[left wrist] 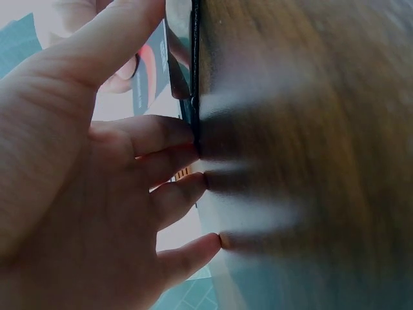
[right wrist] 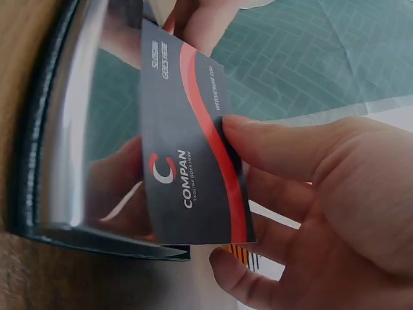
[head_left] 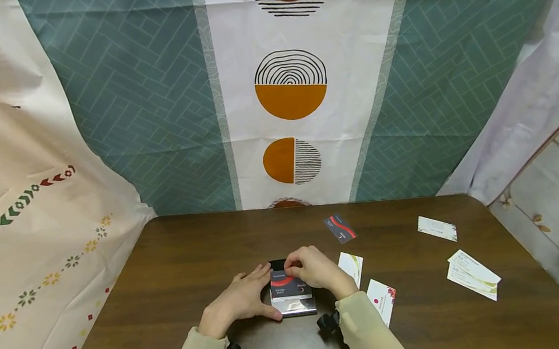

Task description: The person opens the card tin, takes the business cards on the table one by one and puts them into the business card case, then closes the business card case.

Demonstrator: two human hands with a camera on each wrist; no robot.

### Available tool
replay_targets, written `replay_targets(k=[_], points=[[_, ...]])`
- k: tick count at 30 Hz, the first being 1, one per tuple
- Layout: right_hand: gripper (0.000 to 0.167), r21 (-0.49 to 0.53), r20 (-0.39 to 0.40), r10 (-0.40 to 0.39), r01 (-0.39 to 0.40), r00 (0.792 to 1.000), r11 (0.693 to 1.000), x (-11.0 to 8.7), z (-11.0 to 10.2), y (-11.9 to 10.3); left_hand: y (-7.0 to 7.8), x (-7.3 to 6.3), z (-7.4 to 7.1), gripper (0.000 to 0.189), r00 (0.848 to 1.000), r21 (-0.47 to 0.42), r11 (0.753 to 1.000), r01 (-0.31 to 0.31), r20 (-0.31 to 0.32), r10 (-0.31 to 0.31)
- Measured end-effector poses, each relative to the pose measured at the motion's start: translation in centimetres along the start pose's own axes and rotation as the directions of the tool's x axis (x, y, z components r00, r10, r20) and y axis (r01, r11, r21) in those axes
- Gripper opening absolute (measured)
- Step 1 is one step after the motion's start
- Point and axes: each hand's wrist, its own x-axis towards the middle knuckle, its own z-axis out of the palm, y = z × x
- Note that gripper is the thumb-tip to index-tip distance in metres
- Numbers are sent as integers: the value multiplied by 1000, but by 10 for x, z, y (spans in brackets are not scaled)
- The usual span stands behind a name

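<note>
A dark grey business card (head_left: 288,289) with a red wavy stripe is pinched between the thumb and fingers of my right hand (head_left: 321,272). In the right wrist view, the card (right wrist: 200,142) is tilted, its lower long edge at the shiny metal of a black-edged card case (head_left: 298,307). My left hand (head_left: 245,300) lies along the case's left side, fingers fairly straight, thumb at the near left corner. In the left wrist view its fingertips (left wrist: 210,240) touch the wooden table beside the case's black edge (left wrist: 195,64). How deep the card sits is hidden.
Beside my right hand lie a white-and-green card (head_left: 351,266) and a white card with red marks (head_left: 383,296). Another dark card (head_left: 340,229) lies farther back. At the right are a white card (head_left: 437,228) and overlapping cards (head_left: 473,275) on the brown table (head_left: 191,250).
</note>
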Motion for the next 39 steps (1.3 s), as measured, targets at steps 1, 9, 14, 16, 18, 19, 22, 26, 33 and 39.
replay_targets(k=[1,9,14,16,18,19,22,26,33,39], points=[[7,1,8,4,-4,1000,1000,0,0,0,0,0,0,106,1000,2,1000,-3,0,3],[9,16,74,13,-14,997,1000,-1,3,1,2,-2,-2,106,1000,1,1000,-7,6,7],[9,6,99,23,-24,995,1000,-2,3,2,0,-2,-2,106,1000,3,1000,-10,4,10],[9,5,117,33,-34,993,999,-3,3,1,-1,-2,-1,105,1000,3,1000,-11,2,11],[8,7,132,38,-39,991,999,-3,3,0,-1,-2,-1,105,1000,4,1000,-12,1,12],[9,9,140,41,-43,989,999,-3,3,0,-1,-2,-1,105,1000,4,1000,-13,0,13],[9,3,154,45,-46,987,999,-3,3,-1,-1,-2,-1,105,1000,8,1000,-18,0,18],[11,-18,168,46,-44,985,999,-3,4,-3,-1,-2,-1,105,1000,12,1000,-20,1,20],[16,-40,192,65,-58,979,998,-3,6,-5,-1,-1,-1,105,1000,10,1000,-23,-3,23],[13,-42,205,54,-47,977,998,-5,3,-7,-2,-1,-1,104,1000,10,1000,-23,-8,23]])
